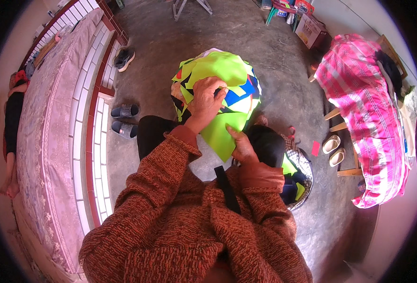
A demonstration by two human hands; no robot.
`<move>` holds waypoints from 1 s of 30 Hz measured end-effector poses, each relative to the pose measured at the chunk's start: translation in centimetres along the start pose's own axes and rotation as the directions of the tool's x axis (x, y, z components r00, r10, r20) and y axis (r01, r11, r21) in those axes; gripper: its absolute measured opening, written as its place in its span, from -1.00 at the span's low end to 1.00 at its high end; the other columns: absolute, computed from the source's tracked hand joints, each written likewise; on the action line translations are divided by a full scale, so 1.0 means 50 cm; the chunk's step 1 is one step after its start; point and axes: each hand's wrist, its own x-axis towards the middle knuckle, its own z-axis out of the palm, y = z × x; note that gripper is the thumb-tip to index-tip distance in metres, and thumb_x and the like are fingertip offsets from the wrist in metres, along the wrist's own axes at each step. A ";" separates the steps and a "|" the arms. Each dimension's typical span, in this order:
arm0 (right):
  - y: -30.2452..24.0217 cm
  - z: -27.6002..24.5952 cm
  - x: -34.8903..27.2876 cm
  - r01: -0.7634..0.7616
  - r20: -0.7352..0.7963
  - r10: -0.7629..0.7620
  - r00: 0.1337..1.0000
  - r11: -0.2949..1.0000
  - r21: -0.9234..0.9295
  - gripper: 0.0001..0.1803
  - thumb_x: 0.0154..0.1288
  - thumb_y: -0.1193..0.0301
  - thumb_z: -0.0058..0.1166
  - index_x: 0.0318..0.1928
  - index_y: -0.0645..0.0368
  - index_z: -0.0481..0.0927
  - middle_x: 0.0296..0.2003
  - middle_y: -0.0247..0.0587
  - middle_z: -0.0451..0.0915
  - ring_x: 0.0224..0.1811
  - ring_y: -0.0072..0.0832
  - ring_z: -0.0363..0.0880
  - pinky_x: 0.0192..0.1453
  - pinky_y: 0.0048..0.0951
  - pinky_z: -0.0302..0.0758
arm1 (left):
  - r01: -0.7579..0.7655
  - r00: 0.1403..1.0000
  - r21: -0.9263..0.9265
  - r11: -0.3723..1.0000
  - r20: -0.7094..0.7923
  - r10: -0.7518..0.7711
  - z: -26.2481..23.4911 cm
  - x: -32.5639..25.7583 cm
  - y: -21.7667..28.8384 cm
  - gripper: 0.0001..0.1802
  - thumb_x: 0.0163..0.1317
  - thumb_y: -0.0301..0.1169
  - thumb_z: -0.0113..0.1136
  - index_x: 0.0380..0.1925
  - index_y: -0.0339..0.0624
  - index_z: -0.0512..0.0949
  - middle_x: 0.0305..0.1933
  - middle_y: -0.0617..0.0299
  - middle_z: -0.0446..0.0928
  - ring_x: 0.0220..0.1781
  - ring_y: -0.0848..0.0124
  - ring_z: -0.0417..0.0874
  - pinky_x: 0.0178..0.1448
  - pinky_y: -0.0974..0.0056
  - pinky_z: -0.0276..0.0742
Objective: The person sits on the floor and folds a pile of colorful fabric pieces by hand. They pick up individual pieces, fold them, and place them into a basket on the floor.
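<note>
In front of my knees stands a rounded heap or bundle covered in overlapping cloth pieces (pixel 189 63), mostly lime green, with blue, black, red and white among them. My left hand (pixel 204 103) is closed in a pinch over its near side; what the fingers hold, if anything, is too small to make out. A flat lime-green cloth piece (pixel 219 137) hangs at the near edge of the heap, below my left hand. Its right side is gripped between the thumb and fingers of my right hand (pixel 242 146).
Beside my right leg sits a checked bag (pixel 307 162) with green and dark cloth inside. Slippers (pixel 124 111) and a shoe (pixel 123 60) lie left, near a bed (pixel 60 122) and a person's legs (pixel 13 122). Light shoes (pixel 332 144) lie by a pink plaid cloth (pixel 354 89) right.
</note>
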 end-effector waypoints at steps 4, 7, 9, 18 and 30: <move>0.001 -0.005 0.005 -0.004 0.024 0.002 1.000 0.997 0.074 -0.57 0.40 0.24 -0.08 0.17 0.22 0.36 0.00 -0.17 0.51 0.01 -0.34 0.52 0.12 -0.27 0.46 | 0.037 0.999 -0.191 0.981 -0.029 -0.044 -0.020 -0.026 0.022 -0.86 0.06 -0.41 0.23 -0.37 -0.14 0.50 -0.13 0.15 0.56 -0.02 0.12 0.50 0.10 0.11 0.29; -0.006 0.007 -0.001 -0.008 -0.090 0.022 0.996 0.989 0.145 -0.61 0.44 0.27 -0.16 0.14 0.24 0.37 0.00 -0.16 0.50 -0.01 -0.37 0.52 0.09 -0.31 0.48 | -0.085 0.996 -0.132 0.988 0.001 0.086 -0.045 -0.055 0.048 -0.86 0.07 -0.41 0.22 -0.38 -0.15 0.50 -0.14 0.15 0.56 -0.02 0.12 0.50 0.12 0.09 0.29; 0.002 -0.004 0.006 0.023 -0.126 0.002 0.992 0.980 0.199 -0.60 0.44 0.26 -0.20 0.14 0.25 0.36 0.00 -0.13 0.50 -0.01 -0.34 0.52 0.08 -0.29 0.49 | -0.114 0.990 -0.127 0.985 0.074 0.124 -0.057 -0.083 0.066 -0.89 0.08 -0.41 0.19 -0.39 -0.13 0.50 -0.08 0.14 0.54 0.03 0.12 0.47 0.16 0.06 0.26; 0.021 -0.062 0.020 0.224 0.119 -0.239 0.964 0.966 0.130 -0.55 0.41 0.22 -0.22 0.13 0.33 0.34 -0.06 -0.04 0.49 -0.09 -0.29 0.54 -0.06 -0.35 0.54 | -0.172 0.919 -0.139 0.975 0.334 0.210 -0.067 -0.177 0.087 -0.88 0.06 -0.40 0.19 -0.38 -0.10 0.50 0.02 0.18 0.50 0.13 0.13 0.43 0.25 -0.02 0.19; -0.019 0.024 -0.035 0.060 0.044 -0.077 0.996 0.952 0.299 -0.54 0.34 0.23 -0.02 0.13 0.24 0.35 -0.06 -0.07 0.50 -0.10 -0.30 0.55 -0.08 -0.33 0.55 | -0.154 0.854 -0.180 0.972 0.470 0.222 -0.044 -0.214 0.086 -0.84 0.04 -0.39 0.23 -0.36 -0.09 0.49 0.03 0.17 0.48 0.12 0.13 0.43 0.28 -0.05 0.20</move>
